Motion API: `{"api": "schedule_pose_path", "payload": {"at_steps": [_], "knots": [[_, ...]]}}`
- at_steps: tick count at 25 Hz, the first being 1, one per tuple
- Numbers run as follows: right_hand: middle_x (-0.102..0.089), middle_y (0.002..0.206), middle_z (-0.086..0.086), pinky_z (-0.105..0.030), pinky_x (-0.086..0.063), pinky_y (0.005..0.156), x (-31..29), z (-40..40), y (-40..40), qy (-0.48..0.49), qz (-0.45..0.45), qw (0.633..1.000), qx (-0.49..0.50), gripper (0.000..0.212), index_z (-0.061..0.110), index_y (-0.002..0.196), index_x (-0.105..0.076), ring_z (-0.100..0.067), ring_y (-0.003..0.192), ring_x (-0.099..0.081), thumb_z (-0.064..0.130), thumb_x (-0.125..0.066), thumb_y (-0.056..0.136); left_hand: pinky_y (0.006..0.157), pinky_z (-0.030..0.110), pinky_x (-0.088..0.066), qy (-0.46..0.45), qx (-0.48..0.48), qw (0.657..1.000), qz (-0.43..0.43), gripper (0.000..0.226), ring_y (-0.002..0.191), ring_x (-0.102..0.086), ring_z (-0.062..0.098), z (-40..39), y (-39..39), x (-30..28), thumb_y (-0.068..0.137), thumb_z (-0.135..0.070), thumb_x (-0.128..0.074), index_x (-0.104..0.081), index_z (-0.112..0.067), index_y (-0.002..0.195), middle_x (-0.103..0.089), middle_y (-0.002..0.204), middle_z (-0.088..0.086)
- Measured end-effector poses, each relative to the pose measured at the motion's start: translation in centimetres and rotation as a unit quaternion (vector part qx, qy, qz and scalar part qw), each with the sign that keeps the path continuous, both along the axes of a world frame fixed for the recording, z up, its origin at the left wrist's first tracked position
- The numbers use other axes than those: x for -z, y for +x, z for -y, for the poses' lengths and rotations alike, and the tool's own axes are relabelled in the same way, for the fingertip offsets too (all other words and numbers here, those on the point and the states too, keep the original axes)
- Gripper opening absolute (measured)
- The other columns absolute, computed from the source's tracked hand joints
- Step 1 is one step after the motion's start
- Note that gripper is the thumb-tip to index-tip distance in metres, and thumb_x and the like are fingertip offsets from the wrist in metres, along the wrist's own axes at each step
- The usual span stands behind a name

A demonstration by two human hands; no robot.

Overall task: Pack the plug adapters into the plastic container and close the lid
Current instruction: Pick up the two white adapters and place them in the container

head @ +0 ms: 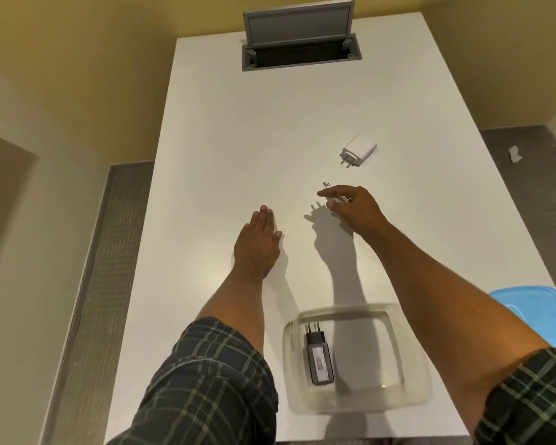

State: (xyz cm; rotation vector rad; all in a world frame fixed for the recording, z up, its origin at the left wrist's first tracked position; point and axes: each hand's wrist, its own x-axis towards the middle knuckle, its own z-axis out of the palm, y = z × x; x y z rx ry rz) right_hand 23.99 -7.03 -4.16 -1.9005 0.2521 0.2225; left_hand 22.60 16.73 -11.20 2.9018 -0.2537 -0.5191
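Observation:
A clear plastic container (411,393) stands near the table's front edge with a grey and black plug adapter (320,362) lying inside it. Its blue lid (533,313) lies at the right edge, partly behind my right arm. My right hand (355,208) is raised above the table, fingers pinched on a small white plug adapter (333,195) whose prongs stick out past the fingertips. A second white plug adapter (358,150) lies on the table beyond that hand. My left hand (259,242) rests flat on the table, holding nothing.
The white table (238,139) has a grey cable hatch (300,56) with its flap raised at the far end. Grey floor runs along both sides, with a crumpled white scrap (515,154) on the right.

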Motion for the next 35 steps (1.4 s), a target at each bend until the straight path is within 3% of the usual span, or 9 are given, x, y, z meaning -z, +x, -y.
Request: {"api": "schedule_pose_path", "payload": {"at_steps": [2,4,8,11,14,18,25,31,35], "knots": [[-0.066,0.132,0.004,-0.011,-0.042,0.096,-1.0,-0.3,-2.0,-0.006,0.007,1.000,-0.022,0.047,0.025,0.128,-0.068,-0.005,0.121,-0.059,0.001,-0.061,0.088,0.129,0.037,-0.015,0.003,-0.008,1.000,-0.004,0.061,0.161,-0.005,0.022,-0.3,-2.8,-0.5,0.112,-0.034,-0.023,-0.005,-0.009,0.164,-0.001,0.173,0.007],[-0.063,0.130,0.004,-0.001,-0.039,0.087,-1.9,-0.9,-3.8,-0.020,0.009,1.000,-0.021,0.060,0.030,0.142,-0.054,-0.005,0.120,-0.056,0.004,-0.061,0.089,0.130,0.038,-0.013,0.001,-0.024,1.000,-0.014,0.062,0.161,-0.003,0.022,-0.8,-6.0,-0.6,0.111,-0.034,-0.023,-0.005,-0.008,0.164,0.000,0.173,0.007],[-0.046,0.132,-0.008,-0.029,-0.040,0.102,-2.6,-1.9,-7.0,-0.102,0.002,0.994,-0.037,0.075,0.029,0.155,-0.028,-0.014,0.122,-0.048,0.023,-0.066,0.091,0.130,0.036,-0.010,0.003,-0.054,0.998,-0.028,0.068,0.161,-0.001,0.025,-2.1,-12.0,-1.0,0.110,-0.037,-0.029,0.001,-0.006,0.164,0.005,0.173,0.010],[-0.048,0.136,-0.009,-0.028,-0.039,0.100,-3.2,-2.5,-9.0,-0.111,0.020,0.992,-0.053,0.076,0.022,0.154,-0.031,-0.017,0.122,-0.050,0.025,-0.069,0.087,0.130,0.035,-0.010,0.004,-0.074,0.997,-0.031,0.073,0.161,-0.001,0.026,-2.9,-16.6,-1.3,0.109,-0.039,-0.032,0.003,-0.006,0.163,0.007,0.172,0.011],[-0.053,0.123,-0.004,-0.025,-0.038,0.091,-3.5,-2.7,-11.1,-0.134,0.047,0.988,-0.058,0.080,0.019,0.151,-0.035,-0.012,0.106,-0.051,0.026,-0.072,0.080,0.131,0.036,-0.009,0.010,-0.066,0.996,-0.053,0.075,0.161,0.002,0.026,-3.4,-20.3,-1.2,0.109,-0.042,-0.032,0.006,-0.006,0.163,0.010,0.172,0.011],[-0.053,0.114,0.002,-0.024,-0.040,0.087,-4.0,-2.6,-13.5,-0.174,0.071,0.977,-0.098,0.080,0.019,0.144,-0.048,-0.011,0.102,-0.053,0.033,-0.074,0.070,0.131,0.041,-0.006,-0.008,-0.074,0.992,-0.102,0.084,0.160,0.010,0.026,-3.3,-22.6,-1.5,0.106,-0.050,-0.034,0.013,-0.009,0.162,0.018,0.171,0.009],[-0.050,0.104,0.003,-0.032,-0.051,0.079,-4.4,-1.7,-17.5,-0.248,0.110,0.940,-0.205,0.055,0.016,0.118,-0.061,-0.017,0.092,-0.057,0.036,-0.077,0.070,0.130,0.049,-0.011,0.018,-0.074,0.982,-0.170,0.094,0.160,0.011,0.028,-2.7,-23.1,-2.6,0.104,-0.055,-0.041,0.015,-0.007,0.162,0.022,0.170,0.010],[-0.059,0.099,0.004,-0.037,-0.052,0.075,-4.2,-1.3,-21.4,-0.274,0.074,0.920,-0.272,0.051,0.021,0.104,-0.055,-0.019,0.086,-0.058,0.044,-0.077,0.065,0.129,0.050,-0.015,0.025,-0.080,0.978,-0.192,0.100,0.160,0.013,0.028,-2.1,-22.8,-3.3,0.102,-0.053,-0.048,0.017,-0.005,0.161,0.024,0.169,0.011],[-0.061,0.110,0.004,-0.039,-0.052,0.083,-2.7,-0.8,-23.5,-0.300,0.010,0.911,-0.283,0.056,0.022,0.113,-0.055,-0.021,0.097,-0.060,0.046,-0.070,0.064,0.129,0.048,-0.014,0.010,-0.075,0.980,-0.183,0.107,0.160,0.013,0.027,-2.6,-23.1,-3.4,0.098,-0.057,-0.054,0.017,-0.006,0.161,0.025,0.169,0.009]]}}
